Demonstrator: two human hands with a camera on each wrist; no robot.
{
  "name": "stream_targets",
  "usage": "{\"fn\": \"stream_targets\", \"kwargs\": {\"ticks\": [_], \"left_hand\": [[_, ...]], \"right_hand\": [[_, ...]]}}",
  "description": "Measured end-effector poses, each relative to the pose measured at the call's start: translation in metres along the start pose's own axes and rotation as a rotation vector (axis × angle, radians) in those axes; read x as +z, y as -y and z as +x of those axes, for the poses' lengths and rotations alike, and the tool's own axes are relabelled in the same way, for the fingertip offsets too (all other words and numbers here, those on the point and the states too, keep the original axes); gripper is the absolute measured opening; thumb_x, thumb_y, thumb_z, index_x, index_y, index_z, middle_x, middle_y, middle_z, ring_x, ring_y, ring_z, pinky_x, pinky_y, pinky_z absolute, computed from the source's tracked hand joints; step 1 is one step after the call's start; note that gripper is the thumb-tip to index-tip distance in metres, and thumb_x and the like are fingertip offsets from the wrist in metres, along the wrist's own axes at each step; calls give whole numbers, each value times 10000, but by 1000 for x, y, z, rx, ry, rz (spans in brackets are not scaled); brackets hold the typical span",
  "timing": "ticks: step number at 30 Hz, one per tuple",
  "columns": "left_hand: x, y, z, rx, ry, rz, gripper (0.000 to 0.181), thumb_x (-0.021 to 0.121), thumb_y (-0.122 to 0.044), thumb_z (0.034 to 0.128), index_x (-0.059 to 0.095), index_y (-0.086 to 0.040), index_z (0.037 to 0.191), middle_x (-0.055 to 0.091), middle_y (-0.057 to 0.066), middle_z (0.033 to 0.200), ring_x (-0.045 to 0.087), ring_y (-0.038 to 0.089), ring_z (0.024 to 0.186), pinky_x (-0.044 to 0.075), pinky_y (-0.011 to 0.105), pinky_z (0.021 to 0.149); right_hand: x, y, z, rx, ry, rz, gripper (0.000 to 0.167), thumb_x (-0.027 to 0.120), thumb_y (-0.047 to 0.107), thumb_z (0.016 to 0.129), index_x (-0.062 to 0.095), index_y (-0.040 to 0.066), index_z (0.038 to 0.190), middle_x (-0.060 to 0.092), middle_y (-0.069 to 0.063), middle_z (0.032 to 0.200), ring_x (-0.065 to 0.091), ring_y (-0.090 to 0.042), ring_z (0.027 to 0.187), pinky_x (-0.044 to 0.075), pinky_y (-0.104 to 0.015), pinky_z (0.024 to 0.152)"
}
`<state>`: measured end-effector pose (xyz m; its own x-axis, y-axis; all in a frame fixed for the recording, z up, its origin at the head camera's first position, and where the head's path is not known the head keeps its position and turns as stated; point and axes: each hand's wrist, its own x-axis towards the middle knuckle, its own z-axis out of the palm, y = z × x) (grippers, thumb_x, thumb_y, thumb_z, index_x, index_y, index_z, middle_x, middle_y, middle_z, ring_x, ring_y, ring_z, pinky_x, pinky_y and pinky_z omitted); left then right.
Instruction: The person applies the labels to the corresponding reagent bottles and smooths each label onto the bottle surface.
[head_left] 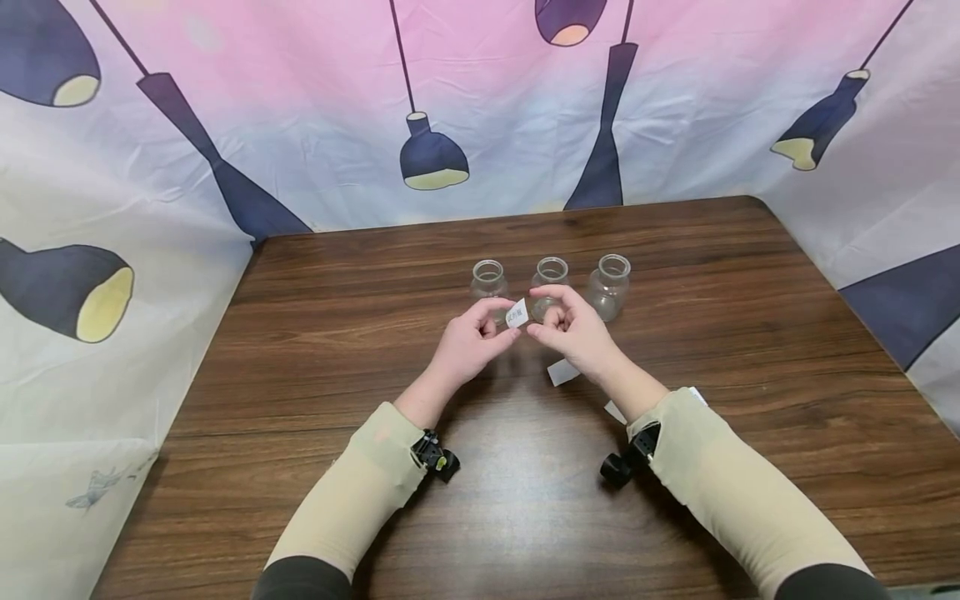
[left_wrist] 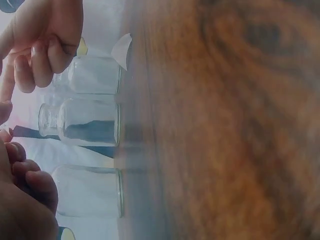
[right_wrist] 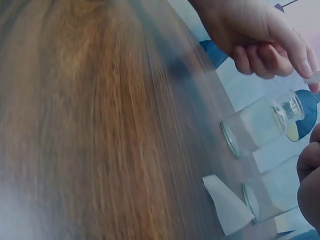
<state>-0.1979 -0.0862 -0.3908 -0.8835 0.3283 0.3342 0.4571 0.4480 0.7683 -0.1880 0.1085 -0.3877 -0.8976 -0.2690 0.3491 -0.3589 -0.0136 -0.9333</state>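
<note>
A small white paper label (head_left: 517, 314) with printed characters is pinched between the thumb and index finger of my left hand (head_left: 468, 342). Close on its right is my right hand (head_left: 581, 333), thumb and index finger spread apart, the other fingers bent, nothing between them. Behind the hands three clear glass jars stand upright in a row: a left jar (head_left: 489, 277), a middle jar (head_left: 552, 271) and a right jar (head_left: 611, 287). The hands partly cover the left and middle ones. In the right wrist view, the label (right_wrist: 313, 78) shows only its edge at the left fingertips.
On the brown wooden table (head_left: 360, 333) a white paper slip (head_left: 562, 372) lies below the right hand. Another slip (head_left: 615, 412) shows partly beside the right wrist, and a white corner (head_left: 699, 396) shows beyond the sleeve. A lamp-patterned cloth (head_left: 480, 108) hangs behind.
</note>
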Motion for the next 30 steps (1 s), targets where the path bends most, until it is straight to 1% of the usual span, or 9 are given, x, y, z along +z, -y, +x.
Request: {"fn": "stream_targets", "kwargs": {"ticks": [2,6,8,11,15,19,25,30], "left_hand": [[-2,-2,-1,13,-6,51,324,697,-188,822,602,-145,1129,419,-29,602,388,118,522,311,258,504],[-4,-5,-1,44,-14,147,326,698,-181,819,601,-135,1127,426,-35,615,390,114,522,316,261,504],[-5,-5,-1,59,-10,195,335,702,-184,814,600,-132,1128,432,-38,621,394,112,525,320,262,504],[-7,-5,-2,77,5,252,336,701,-200,817,600,-136,1131,439,-43,623,398,111,521,321,265,496],[-8,-5,-2,93,32,304,331,695,-232,824,605,-152,1132,446,-56,626,405,103,522,320,263,485],[-10,-3,-2,102,43,359,324,701,-247,821,612,-157,1120,458,-63,631,410,94,524,321,260,479],[-13,-2,-1,110,63,441,315,692,-271,827,610,-176,1115,488,-57,648,424,90,522,334,267,463],[-14,-1,-1,122,77,515,309,674,-280,833,617,-187,1122,497,-70,646,445,84,535,352,272,460]], "right_hand": [[-2,-1,1,-15,20,-77,521,666,-71,774,464,-3,1250,444,9,611,383,-74,540,312,-205,490],[-5,0,3,-54,48,-277,534,712,4,771,487,72,1250,427,2,612,381,-92,538,315,-218,481],[-6,2,3,-72,58,-367,519,727,47,772,502,83,1238,426,10,612,395,-100,542,330,-230,480],[-8,4,3,-87,76,-452,506,735,83,777,510,82,1229,425,22,617,408,-111,554,346,-249,492],[-9,5,3,-93,92,-523,498,740,106,778,516,102,1223,422,35,620,409,-105,553,354,-260,508],[-9,3,4,-95,111,-570,474,737,136,784,532,116,1211,417,42,613,403,-98,539,354,-267,510],[-7,-1,6,-71,115,-613,425,731,172,796,546,133,1177,423,53,612,407,-95,527,352,-267,503],[-5,-3,8,-73,131,-624,387,729,181,799,558,117,1141,428,53,612,411,-105,522,359,-270,506]]}}
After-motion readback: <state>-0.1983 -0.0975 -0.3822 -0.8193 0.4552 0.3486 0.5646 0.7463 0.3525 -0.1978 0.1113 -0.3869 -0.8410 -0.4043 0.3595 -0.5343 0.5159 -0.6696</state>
